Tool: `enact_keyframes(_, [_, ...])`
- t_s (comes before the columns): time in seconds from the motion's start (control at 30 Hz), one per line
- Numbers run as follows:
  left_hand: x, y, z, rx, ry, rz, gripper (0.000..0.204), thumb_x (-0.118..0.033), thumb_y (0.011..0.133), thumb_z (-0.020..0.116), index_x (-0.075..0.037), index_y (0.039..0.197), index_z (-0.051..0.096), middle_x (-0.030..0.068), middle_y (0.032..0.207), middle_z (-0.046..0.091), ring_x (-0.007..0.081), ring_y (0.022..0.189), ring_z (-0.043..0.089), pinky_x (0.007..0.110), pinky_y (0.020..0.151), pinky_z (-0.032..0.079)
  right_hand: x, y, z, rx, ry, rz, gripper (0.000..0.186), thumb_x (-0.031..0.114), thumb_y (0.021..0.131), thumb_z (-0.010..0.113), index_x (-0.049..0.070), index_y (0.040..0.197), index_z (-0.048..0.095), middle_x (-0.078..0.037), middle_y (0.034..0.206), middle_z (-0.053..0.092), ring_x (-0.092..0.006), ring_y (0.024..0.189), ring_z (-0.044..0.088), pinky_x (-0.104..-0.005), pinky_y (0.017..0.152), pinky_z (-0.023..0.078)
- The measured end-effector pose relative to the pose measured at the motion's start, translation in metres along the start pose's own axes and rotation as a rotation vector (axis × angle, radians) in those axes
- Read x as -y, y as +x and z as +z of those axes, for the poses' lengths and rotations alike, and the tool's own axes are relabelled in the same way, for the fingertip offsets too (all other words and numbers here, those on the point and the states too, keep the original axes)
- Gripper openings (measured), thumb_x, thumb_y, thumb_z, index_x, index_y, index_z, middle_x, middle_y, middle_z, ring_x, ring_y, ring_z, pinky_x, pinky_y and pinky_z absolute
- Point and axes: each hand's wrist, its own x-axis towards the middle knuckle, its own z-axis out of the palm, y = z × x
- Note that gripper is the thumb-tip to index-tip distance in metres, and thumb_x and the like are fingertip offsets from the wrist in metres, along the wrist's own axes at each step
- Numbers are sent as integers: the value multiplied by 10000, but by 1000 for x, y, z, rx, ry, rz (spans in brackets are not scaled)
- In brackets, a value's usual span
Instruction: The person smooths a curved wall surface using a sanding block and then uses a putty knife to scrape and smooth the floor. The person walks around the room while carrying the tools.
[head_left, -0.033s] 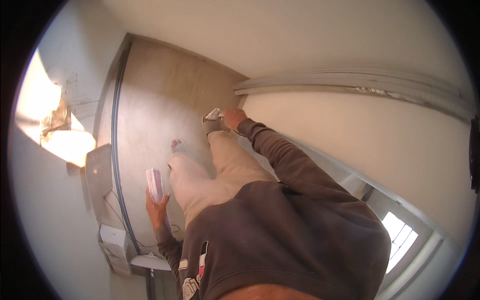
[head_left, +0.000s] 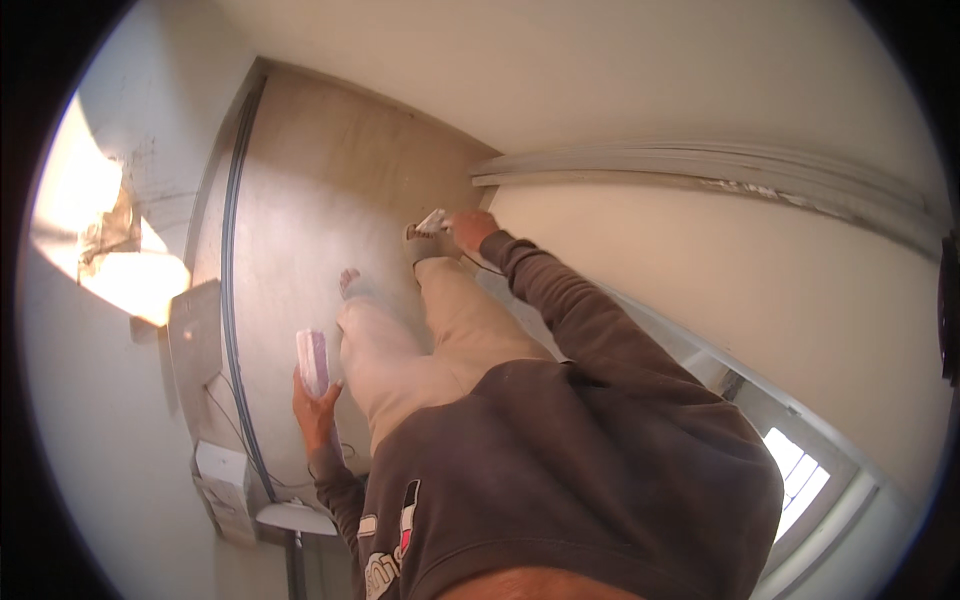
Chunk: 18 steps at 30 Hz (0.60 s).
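Note:
My left hand is closed around the lower end of a narrow, box-shaped pan, white on one side and mauve on the other. It is held beside my left thigh, above the floor. Farther out, my right hand is closed on a small putty knife whose blade is smeared white. The blade points left and hides part of my right foot below it. The knife's handle is mostly covered by my fingers. My right hand is close to the pale wall on the right.
Long battens or a ledge run along the right wall. Dark strips line the floor's left side, near a leaning board, a thin cord and a white box. Bright light glares at far left. A window shows at lower right.
The view has shifted very slightly. Both hands keep their holds on the pan and the putty knife, nearly in the same places.

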Motion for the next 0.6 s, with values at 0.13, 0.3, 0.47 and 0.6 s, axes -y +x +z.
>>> enact_keyframes(0.13, [-13, 15, 10, 91, 19, 42, 829, -230, 678, 834, 5, 1377, 454, 247, 1228, 610, 407, 1125, 590, 452, 930, 477, -41, 18, -21, -24, -102, -36, 292, 202, 875, 542, 239, 1095, 730, -159, 983, 701, -352, 951, 671, -485, 816, 536])
enact_keyframes(0.3, [19, 44, 31, 29, 248, 186, 891, -292, 675, 862, -38, 1412, 430, 241, 1255, 596, 417, 1121, 592, 472, 916, 488, -78, -20, -100, 151, -330, 33, 215, 151, 841, 578, 60, 959, 732, -201, 938, 710, -367, 918, 693, -474, 808, 551])
enact_keyframes(0.47, [17, 85, 31, 51, 260, 170, 921, -266, 669, 874, -58, 1436, 408, 229, 1224, 596, 422, 1080, 599, 479, 879, 493, -87, -50, -124, 254, -528, -59, 196, 141, 864, 568, 39, 906, 730, -209, 888, 711, -355, 877, 709, -468, 759, 561])
enact_keyframes(0.6, [6, 123, 35, 34, 210, 185, 900, -231, 671, 874, -94, 1436, 420, 210, 1173, 603, 413, 1047, 609, 473, 854, 502, -88, -78, -123, 358, -577, -87, 225, 122, 863, 560, 102, 1023, 716, -190, 849, 688, -351, 821, 692, -481, 706, 536])
